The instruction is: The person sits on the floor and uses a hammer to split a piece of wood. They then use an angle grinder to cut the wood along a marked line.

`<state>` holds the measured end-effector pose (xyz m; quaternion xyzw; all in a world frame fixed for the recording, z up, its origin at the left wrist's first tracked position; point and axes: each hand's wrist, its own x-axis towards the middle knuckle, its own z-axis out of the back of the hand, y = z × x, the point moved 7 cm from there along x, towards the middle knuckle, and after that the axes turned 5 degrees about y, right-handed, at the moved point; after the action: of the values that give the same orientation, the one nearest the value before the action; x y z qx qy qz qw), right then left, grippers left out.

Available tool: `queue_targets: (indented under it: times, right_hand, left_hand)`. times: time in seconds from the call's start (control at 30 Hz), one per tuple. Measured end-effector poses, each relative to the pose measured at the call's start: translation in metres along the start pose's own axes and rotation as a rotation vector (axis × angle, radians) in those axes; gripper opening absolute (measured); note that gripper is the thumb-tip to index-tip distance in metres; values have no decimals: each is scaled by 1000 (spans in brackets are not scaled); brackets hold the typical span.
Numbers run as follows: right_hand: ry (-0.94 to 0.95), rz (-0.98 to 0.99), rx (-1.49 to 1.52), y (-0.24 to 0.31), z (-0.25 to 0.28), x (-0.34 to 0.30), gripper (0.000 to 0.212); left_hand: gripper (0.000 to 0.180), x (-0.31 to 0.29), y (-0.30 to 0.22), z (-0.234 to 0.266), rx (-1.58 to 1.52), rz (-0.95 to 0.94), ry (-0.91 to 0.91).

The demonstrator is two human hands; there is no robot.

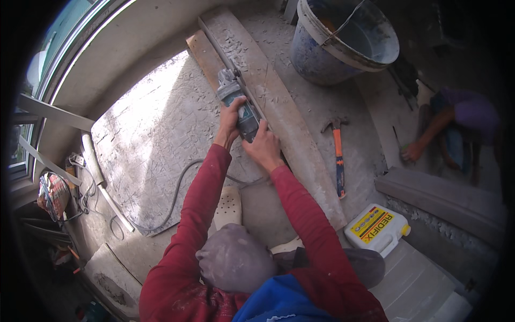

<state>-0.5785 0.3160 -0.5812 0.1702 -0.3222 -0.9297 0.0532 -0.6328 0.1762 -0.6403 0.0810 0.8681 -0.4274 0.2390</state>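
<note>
Left hand (229, 121) and right hand (263, 147) both gripping a grinder (238, 104), grinder on long grey slab (284, 118), hammer (338, 155) just beside slab, bucket (343, 40) near slab's far end

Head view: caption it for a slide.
Both hands, left hand and right hand, grip an angle grinder on a long stone slab.

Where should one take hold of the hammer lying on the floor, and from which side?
Probably the orange handle, from above. The hammer lies flat, its head toward the bucket, its dark grip end toward the white canister, with bare floor along both sides.
</note>
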Motion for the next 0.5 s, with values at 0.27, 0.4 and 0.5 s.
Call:
queue_targets:
  times: [0.27,0.4,0.5]
  right_hand:
    - [-4,15,11,1,3,8,68]
    - [-2,19,3,3,3,9,66]
    - [7,21,6,6,3,10,65]
  left_hand:
    - [42,8,-5,-4,-13,-13,42]
    - [40,7,-5,-4,-8,-13,31]
    - [40,8,-6,-4,-8,-3,21]
